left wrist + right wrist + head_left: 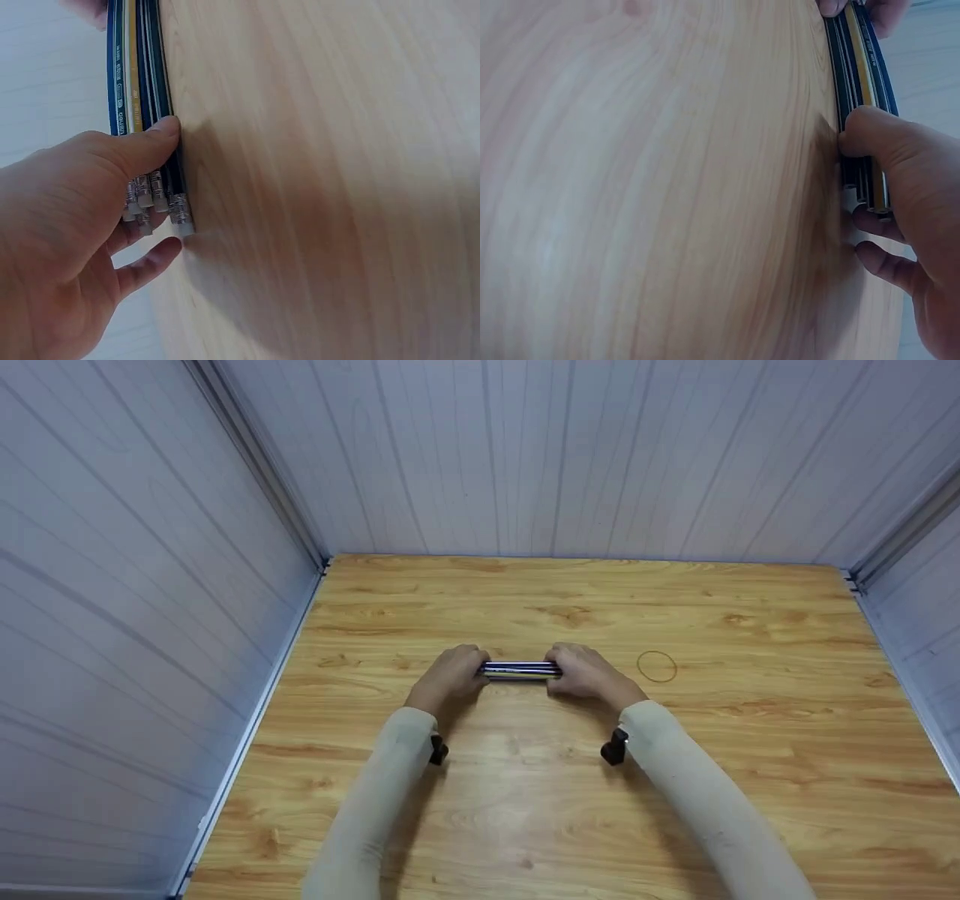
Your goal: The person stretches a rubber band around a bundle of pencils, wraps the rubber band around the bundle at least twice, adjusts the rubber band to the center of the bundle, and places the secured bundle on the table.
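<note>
Wood-grain tabletop [525,825], mid-area: my left hand [452,671] and right hand [586,670] pinched opposite ends of the eraser-tipped pencils [519,670], likely squaring them up, and the next move probably called for a one-handed grip before reaching the rubber band [655,652].

Small pale lettering [119,90] running lengthwise along a dark pencil [117,34] — too small and blurred to read, fainter marks [136,105] on the yellow strip [133,56] beside it, likewise illegible, the pencil bundle [521,670] well in from the counter's [525,817] edges.
</note>
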Demonstrator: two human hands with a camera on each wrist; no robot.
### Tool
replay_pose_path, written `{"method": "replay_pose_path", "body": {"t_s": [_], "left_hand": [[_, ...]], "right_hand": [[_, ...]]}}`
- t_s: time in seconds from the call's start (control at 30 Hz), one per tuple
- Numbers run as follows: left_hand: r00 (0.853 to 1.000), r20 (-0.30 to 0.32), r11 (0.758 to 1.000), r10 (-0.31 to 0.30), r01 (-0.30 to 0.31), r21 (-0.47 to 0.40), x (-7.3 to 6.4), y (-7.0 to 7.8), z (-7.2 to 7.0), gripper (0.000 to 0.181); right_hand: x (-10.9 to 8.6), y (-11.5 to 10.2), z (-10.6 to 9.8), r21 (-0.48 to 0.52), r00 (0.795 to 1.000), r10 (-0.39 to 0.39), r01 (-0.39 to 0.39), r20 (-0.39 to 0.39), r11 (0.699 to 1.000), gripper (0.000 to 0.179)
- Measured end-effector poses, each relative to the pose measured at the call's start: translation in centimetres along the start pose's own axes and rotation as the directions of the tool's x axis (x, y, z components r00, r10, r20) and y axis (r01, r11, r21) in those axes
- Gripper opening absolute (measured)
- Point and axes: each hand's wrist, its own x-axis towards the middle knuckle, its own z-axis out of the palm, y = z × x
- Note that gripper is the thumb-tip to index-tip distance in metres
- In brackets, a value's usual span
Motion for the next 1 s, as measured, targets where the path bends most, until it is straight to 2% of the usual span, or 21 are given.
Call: {"method": "replay_pose_path", "body": {"t_s": [0.13, 0.3, 0.33, 0.47, 0.53, 0.63, 0.77, 0.8, 0.87, 1.0], "left_hand": [[0.999, 0.031, 1.000, -0.010, 0.009, 0.020, 0.3, 0.0, 0.0, 0.016], [0.999, 0.032, 0.999, -0.021, 0.022, -0.033, 0.5, -0.3, 0.1, 0.017], [0.999, 0.031, 0.999, -0.025, 0.026, -0.031, -0.1, 0.5, -0.7, 0.019], [0.999, 0.012, 0.996, -0.035, 0.036, -0.084, -0.6, 1.1, -0.9, 0.020], [0.999, 0.028, 0.995, -0.040, 0.043, -0.086, -1.2, 1.9, -1.8, 0.020], [0.999, 0.031, 0.997, -0.029, 0.031, -0.077, -1.4, 1.7, -1.7, 0.016], [0.999, 0.039, 0.999, -0.026, 0.027, -0.040, -2.6, 3.5, -3.8, 0.013], [0.999, 0.036, 0.998, -0.034, 0.036, -0.047, -2.8, 3.9, -4.3, 0.013], [0.996, 0.058, 0.995, -0.068, 0.072, -0.069, -3.6, 5.5, -6.3, 0.014], [0.994, 0.049, 0.988, -0.096, 0.101, -0.113, -3.8, 6.6, -8.3, 0.017]], "right_hand": [[0.0, 0.0, 0.3, 0.000, 1.000, 0.000, 0.000, 0.000, 1.000, 0.029], [0.0, 0.0, 0.2, 0.005, 1.000, -0.005, 0.005, 0.001, 1.000, 0.024], [0.0, -0.1, 0.1, 0.007, 1.000, -0.004, 0.004, 0.004, 1.000, 0.024], [-0.1, 0.0, 0.2, 0.021, 1.000, -0.003, 0.003, 0.003, 1.000, 0.022], [-0.1, 0.2, 0.5, 0.033, 1.000, -0.012, 0.012, -0.001, 0.999, 0.021], [-0.3, 0.4, 0.9, 0.039, 0.999, -0.041, 0.042, -0.019, 0.998, 0.021], [-0.4, 0.5, 0.6, 0.032, 0.997, -0.064, 0.065, -0.033, 0.997, 0.020], [-0.5, 0.4, 0.3, 0.036, 0.997, -0.065, 0.066, -0.033, 0.997, 0.020], [-0.5, 0.2, -0.5, 0.031, 0.997, -0.070, 0.071, -0.041, 0.997, 0.019], [-0.8, -0.2, -2.4, 0.032, 0.994, -0.075, 0.077, -0.076, 0.996, 0.016]]}}
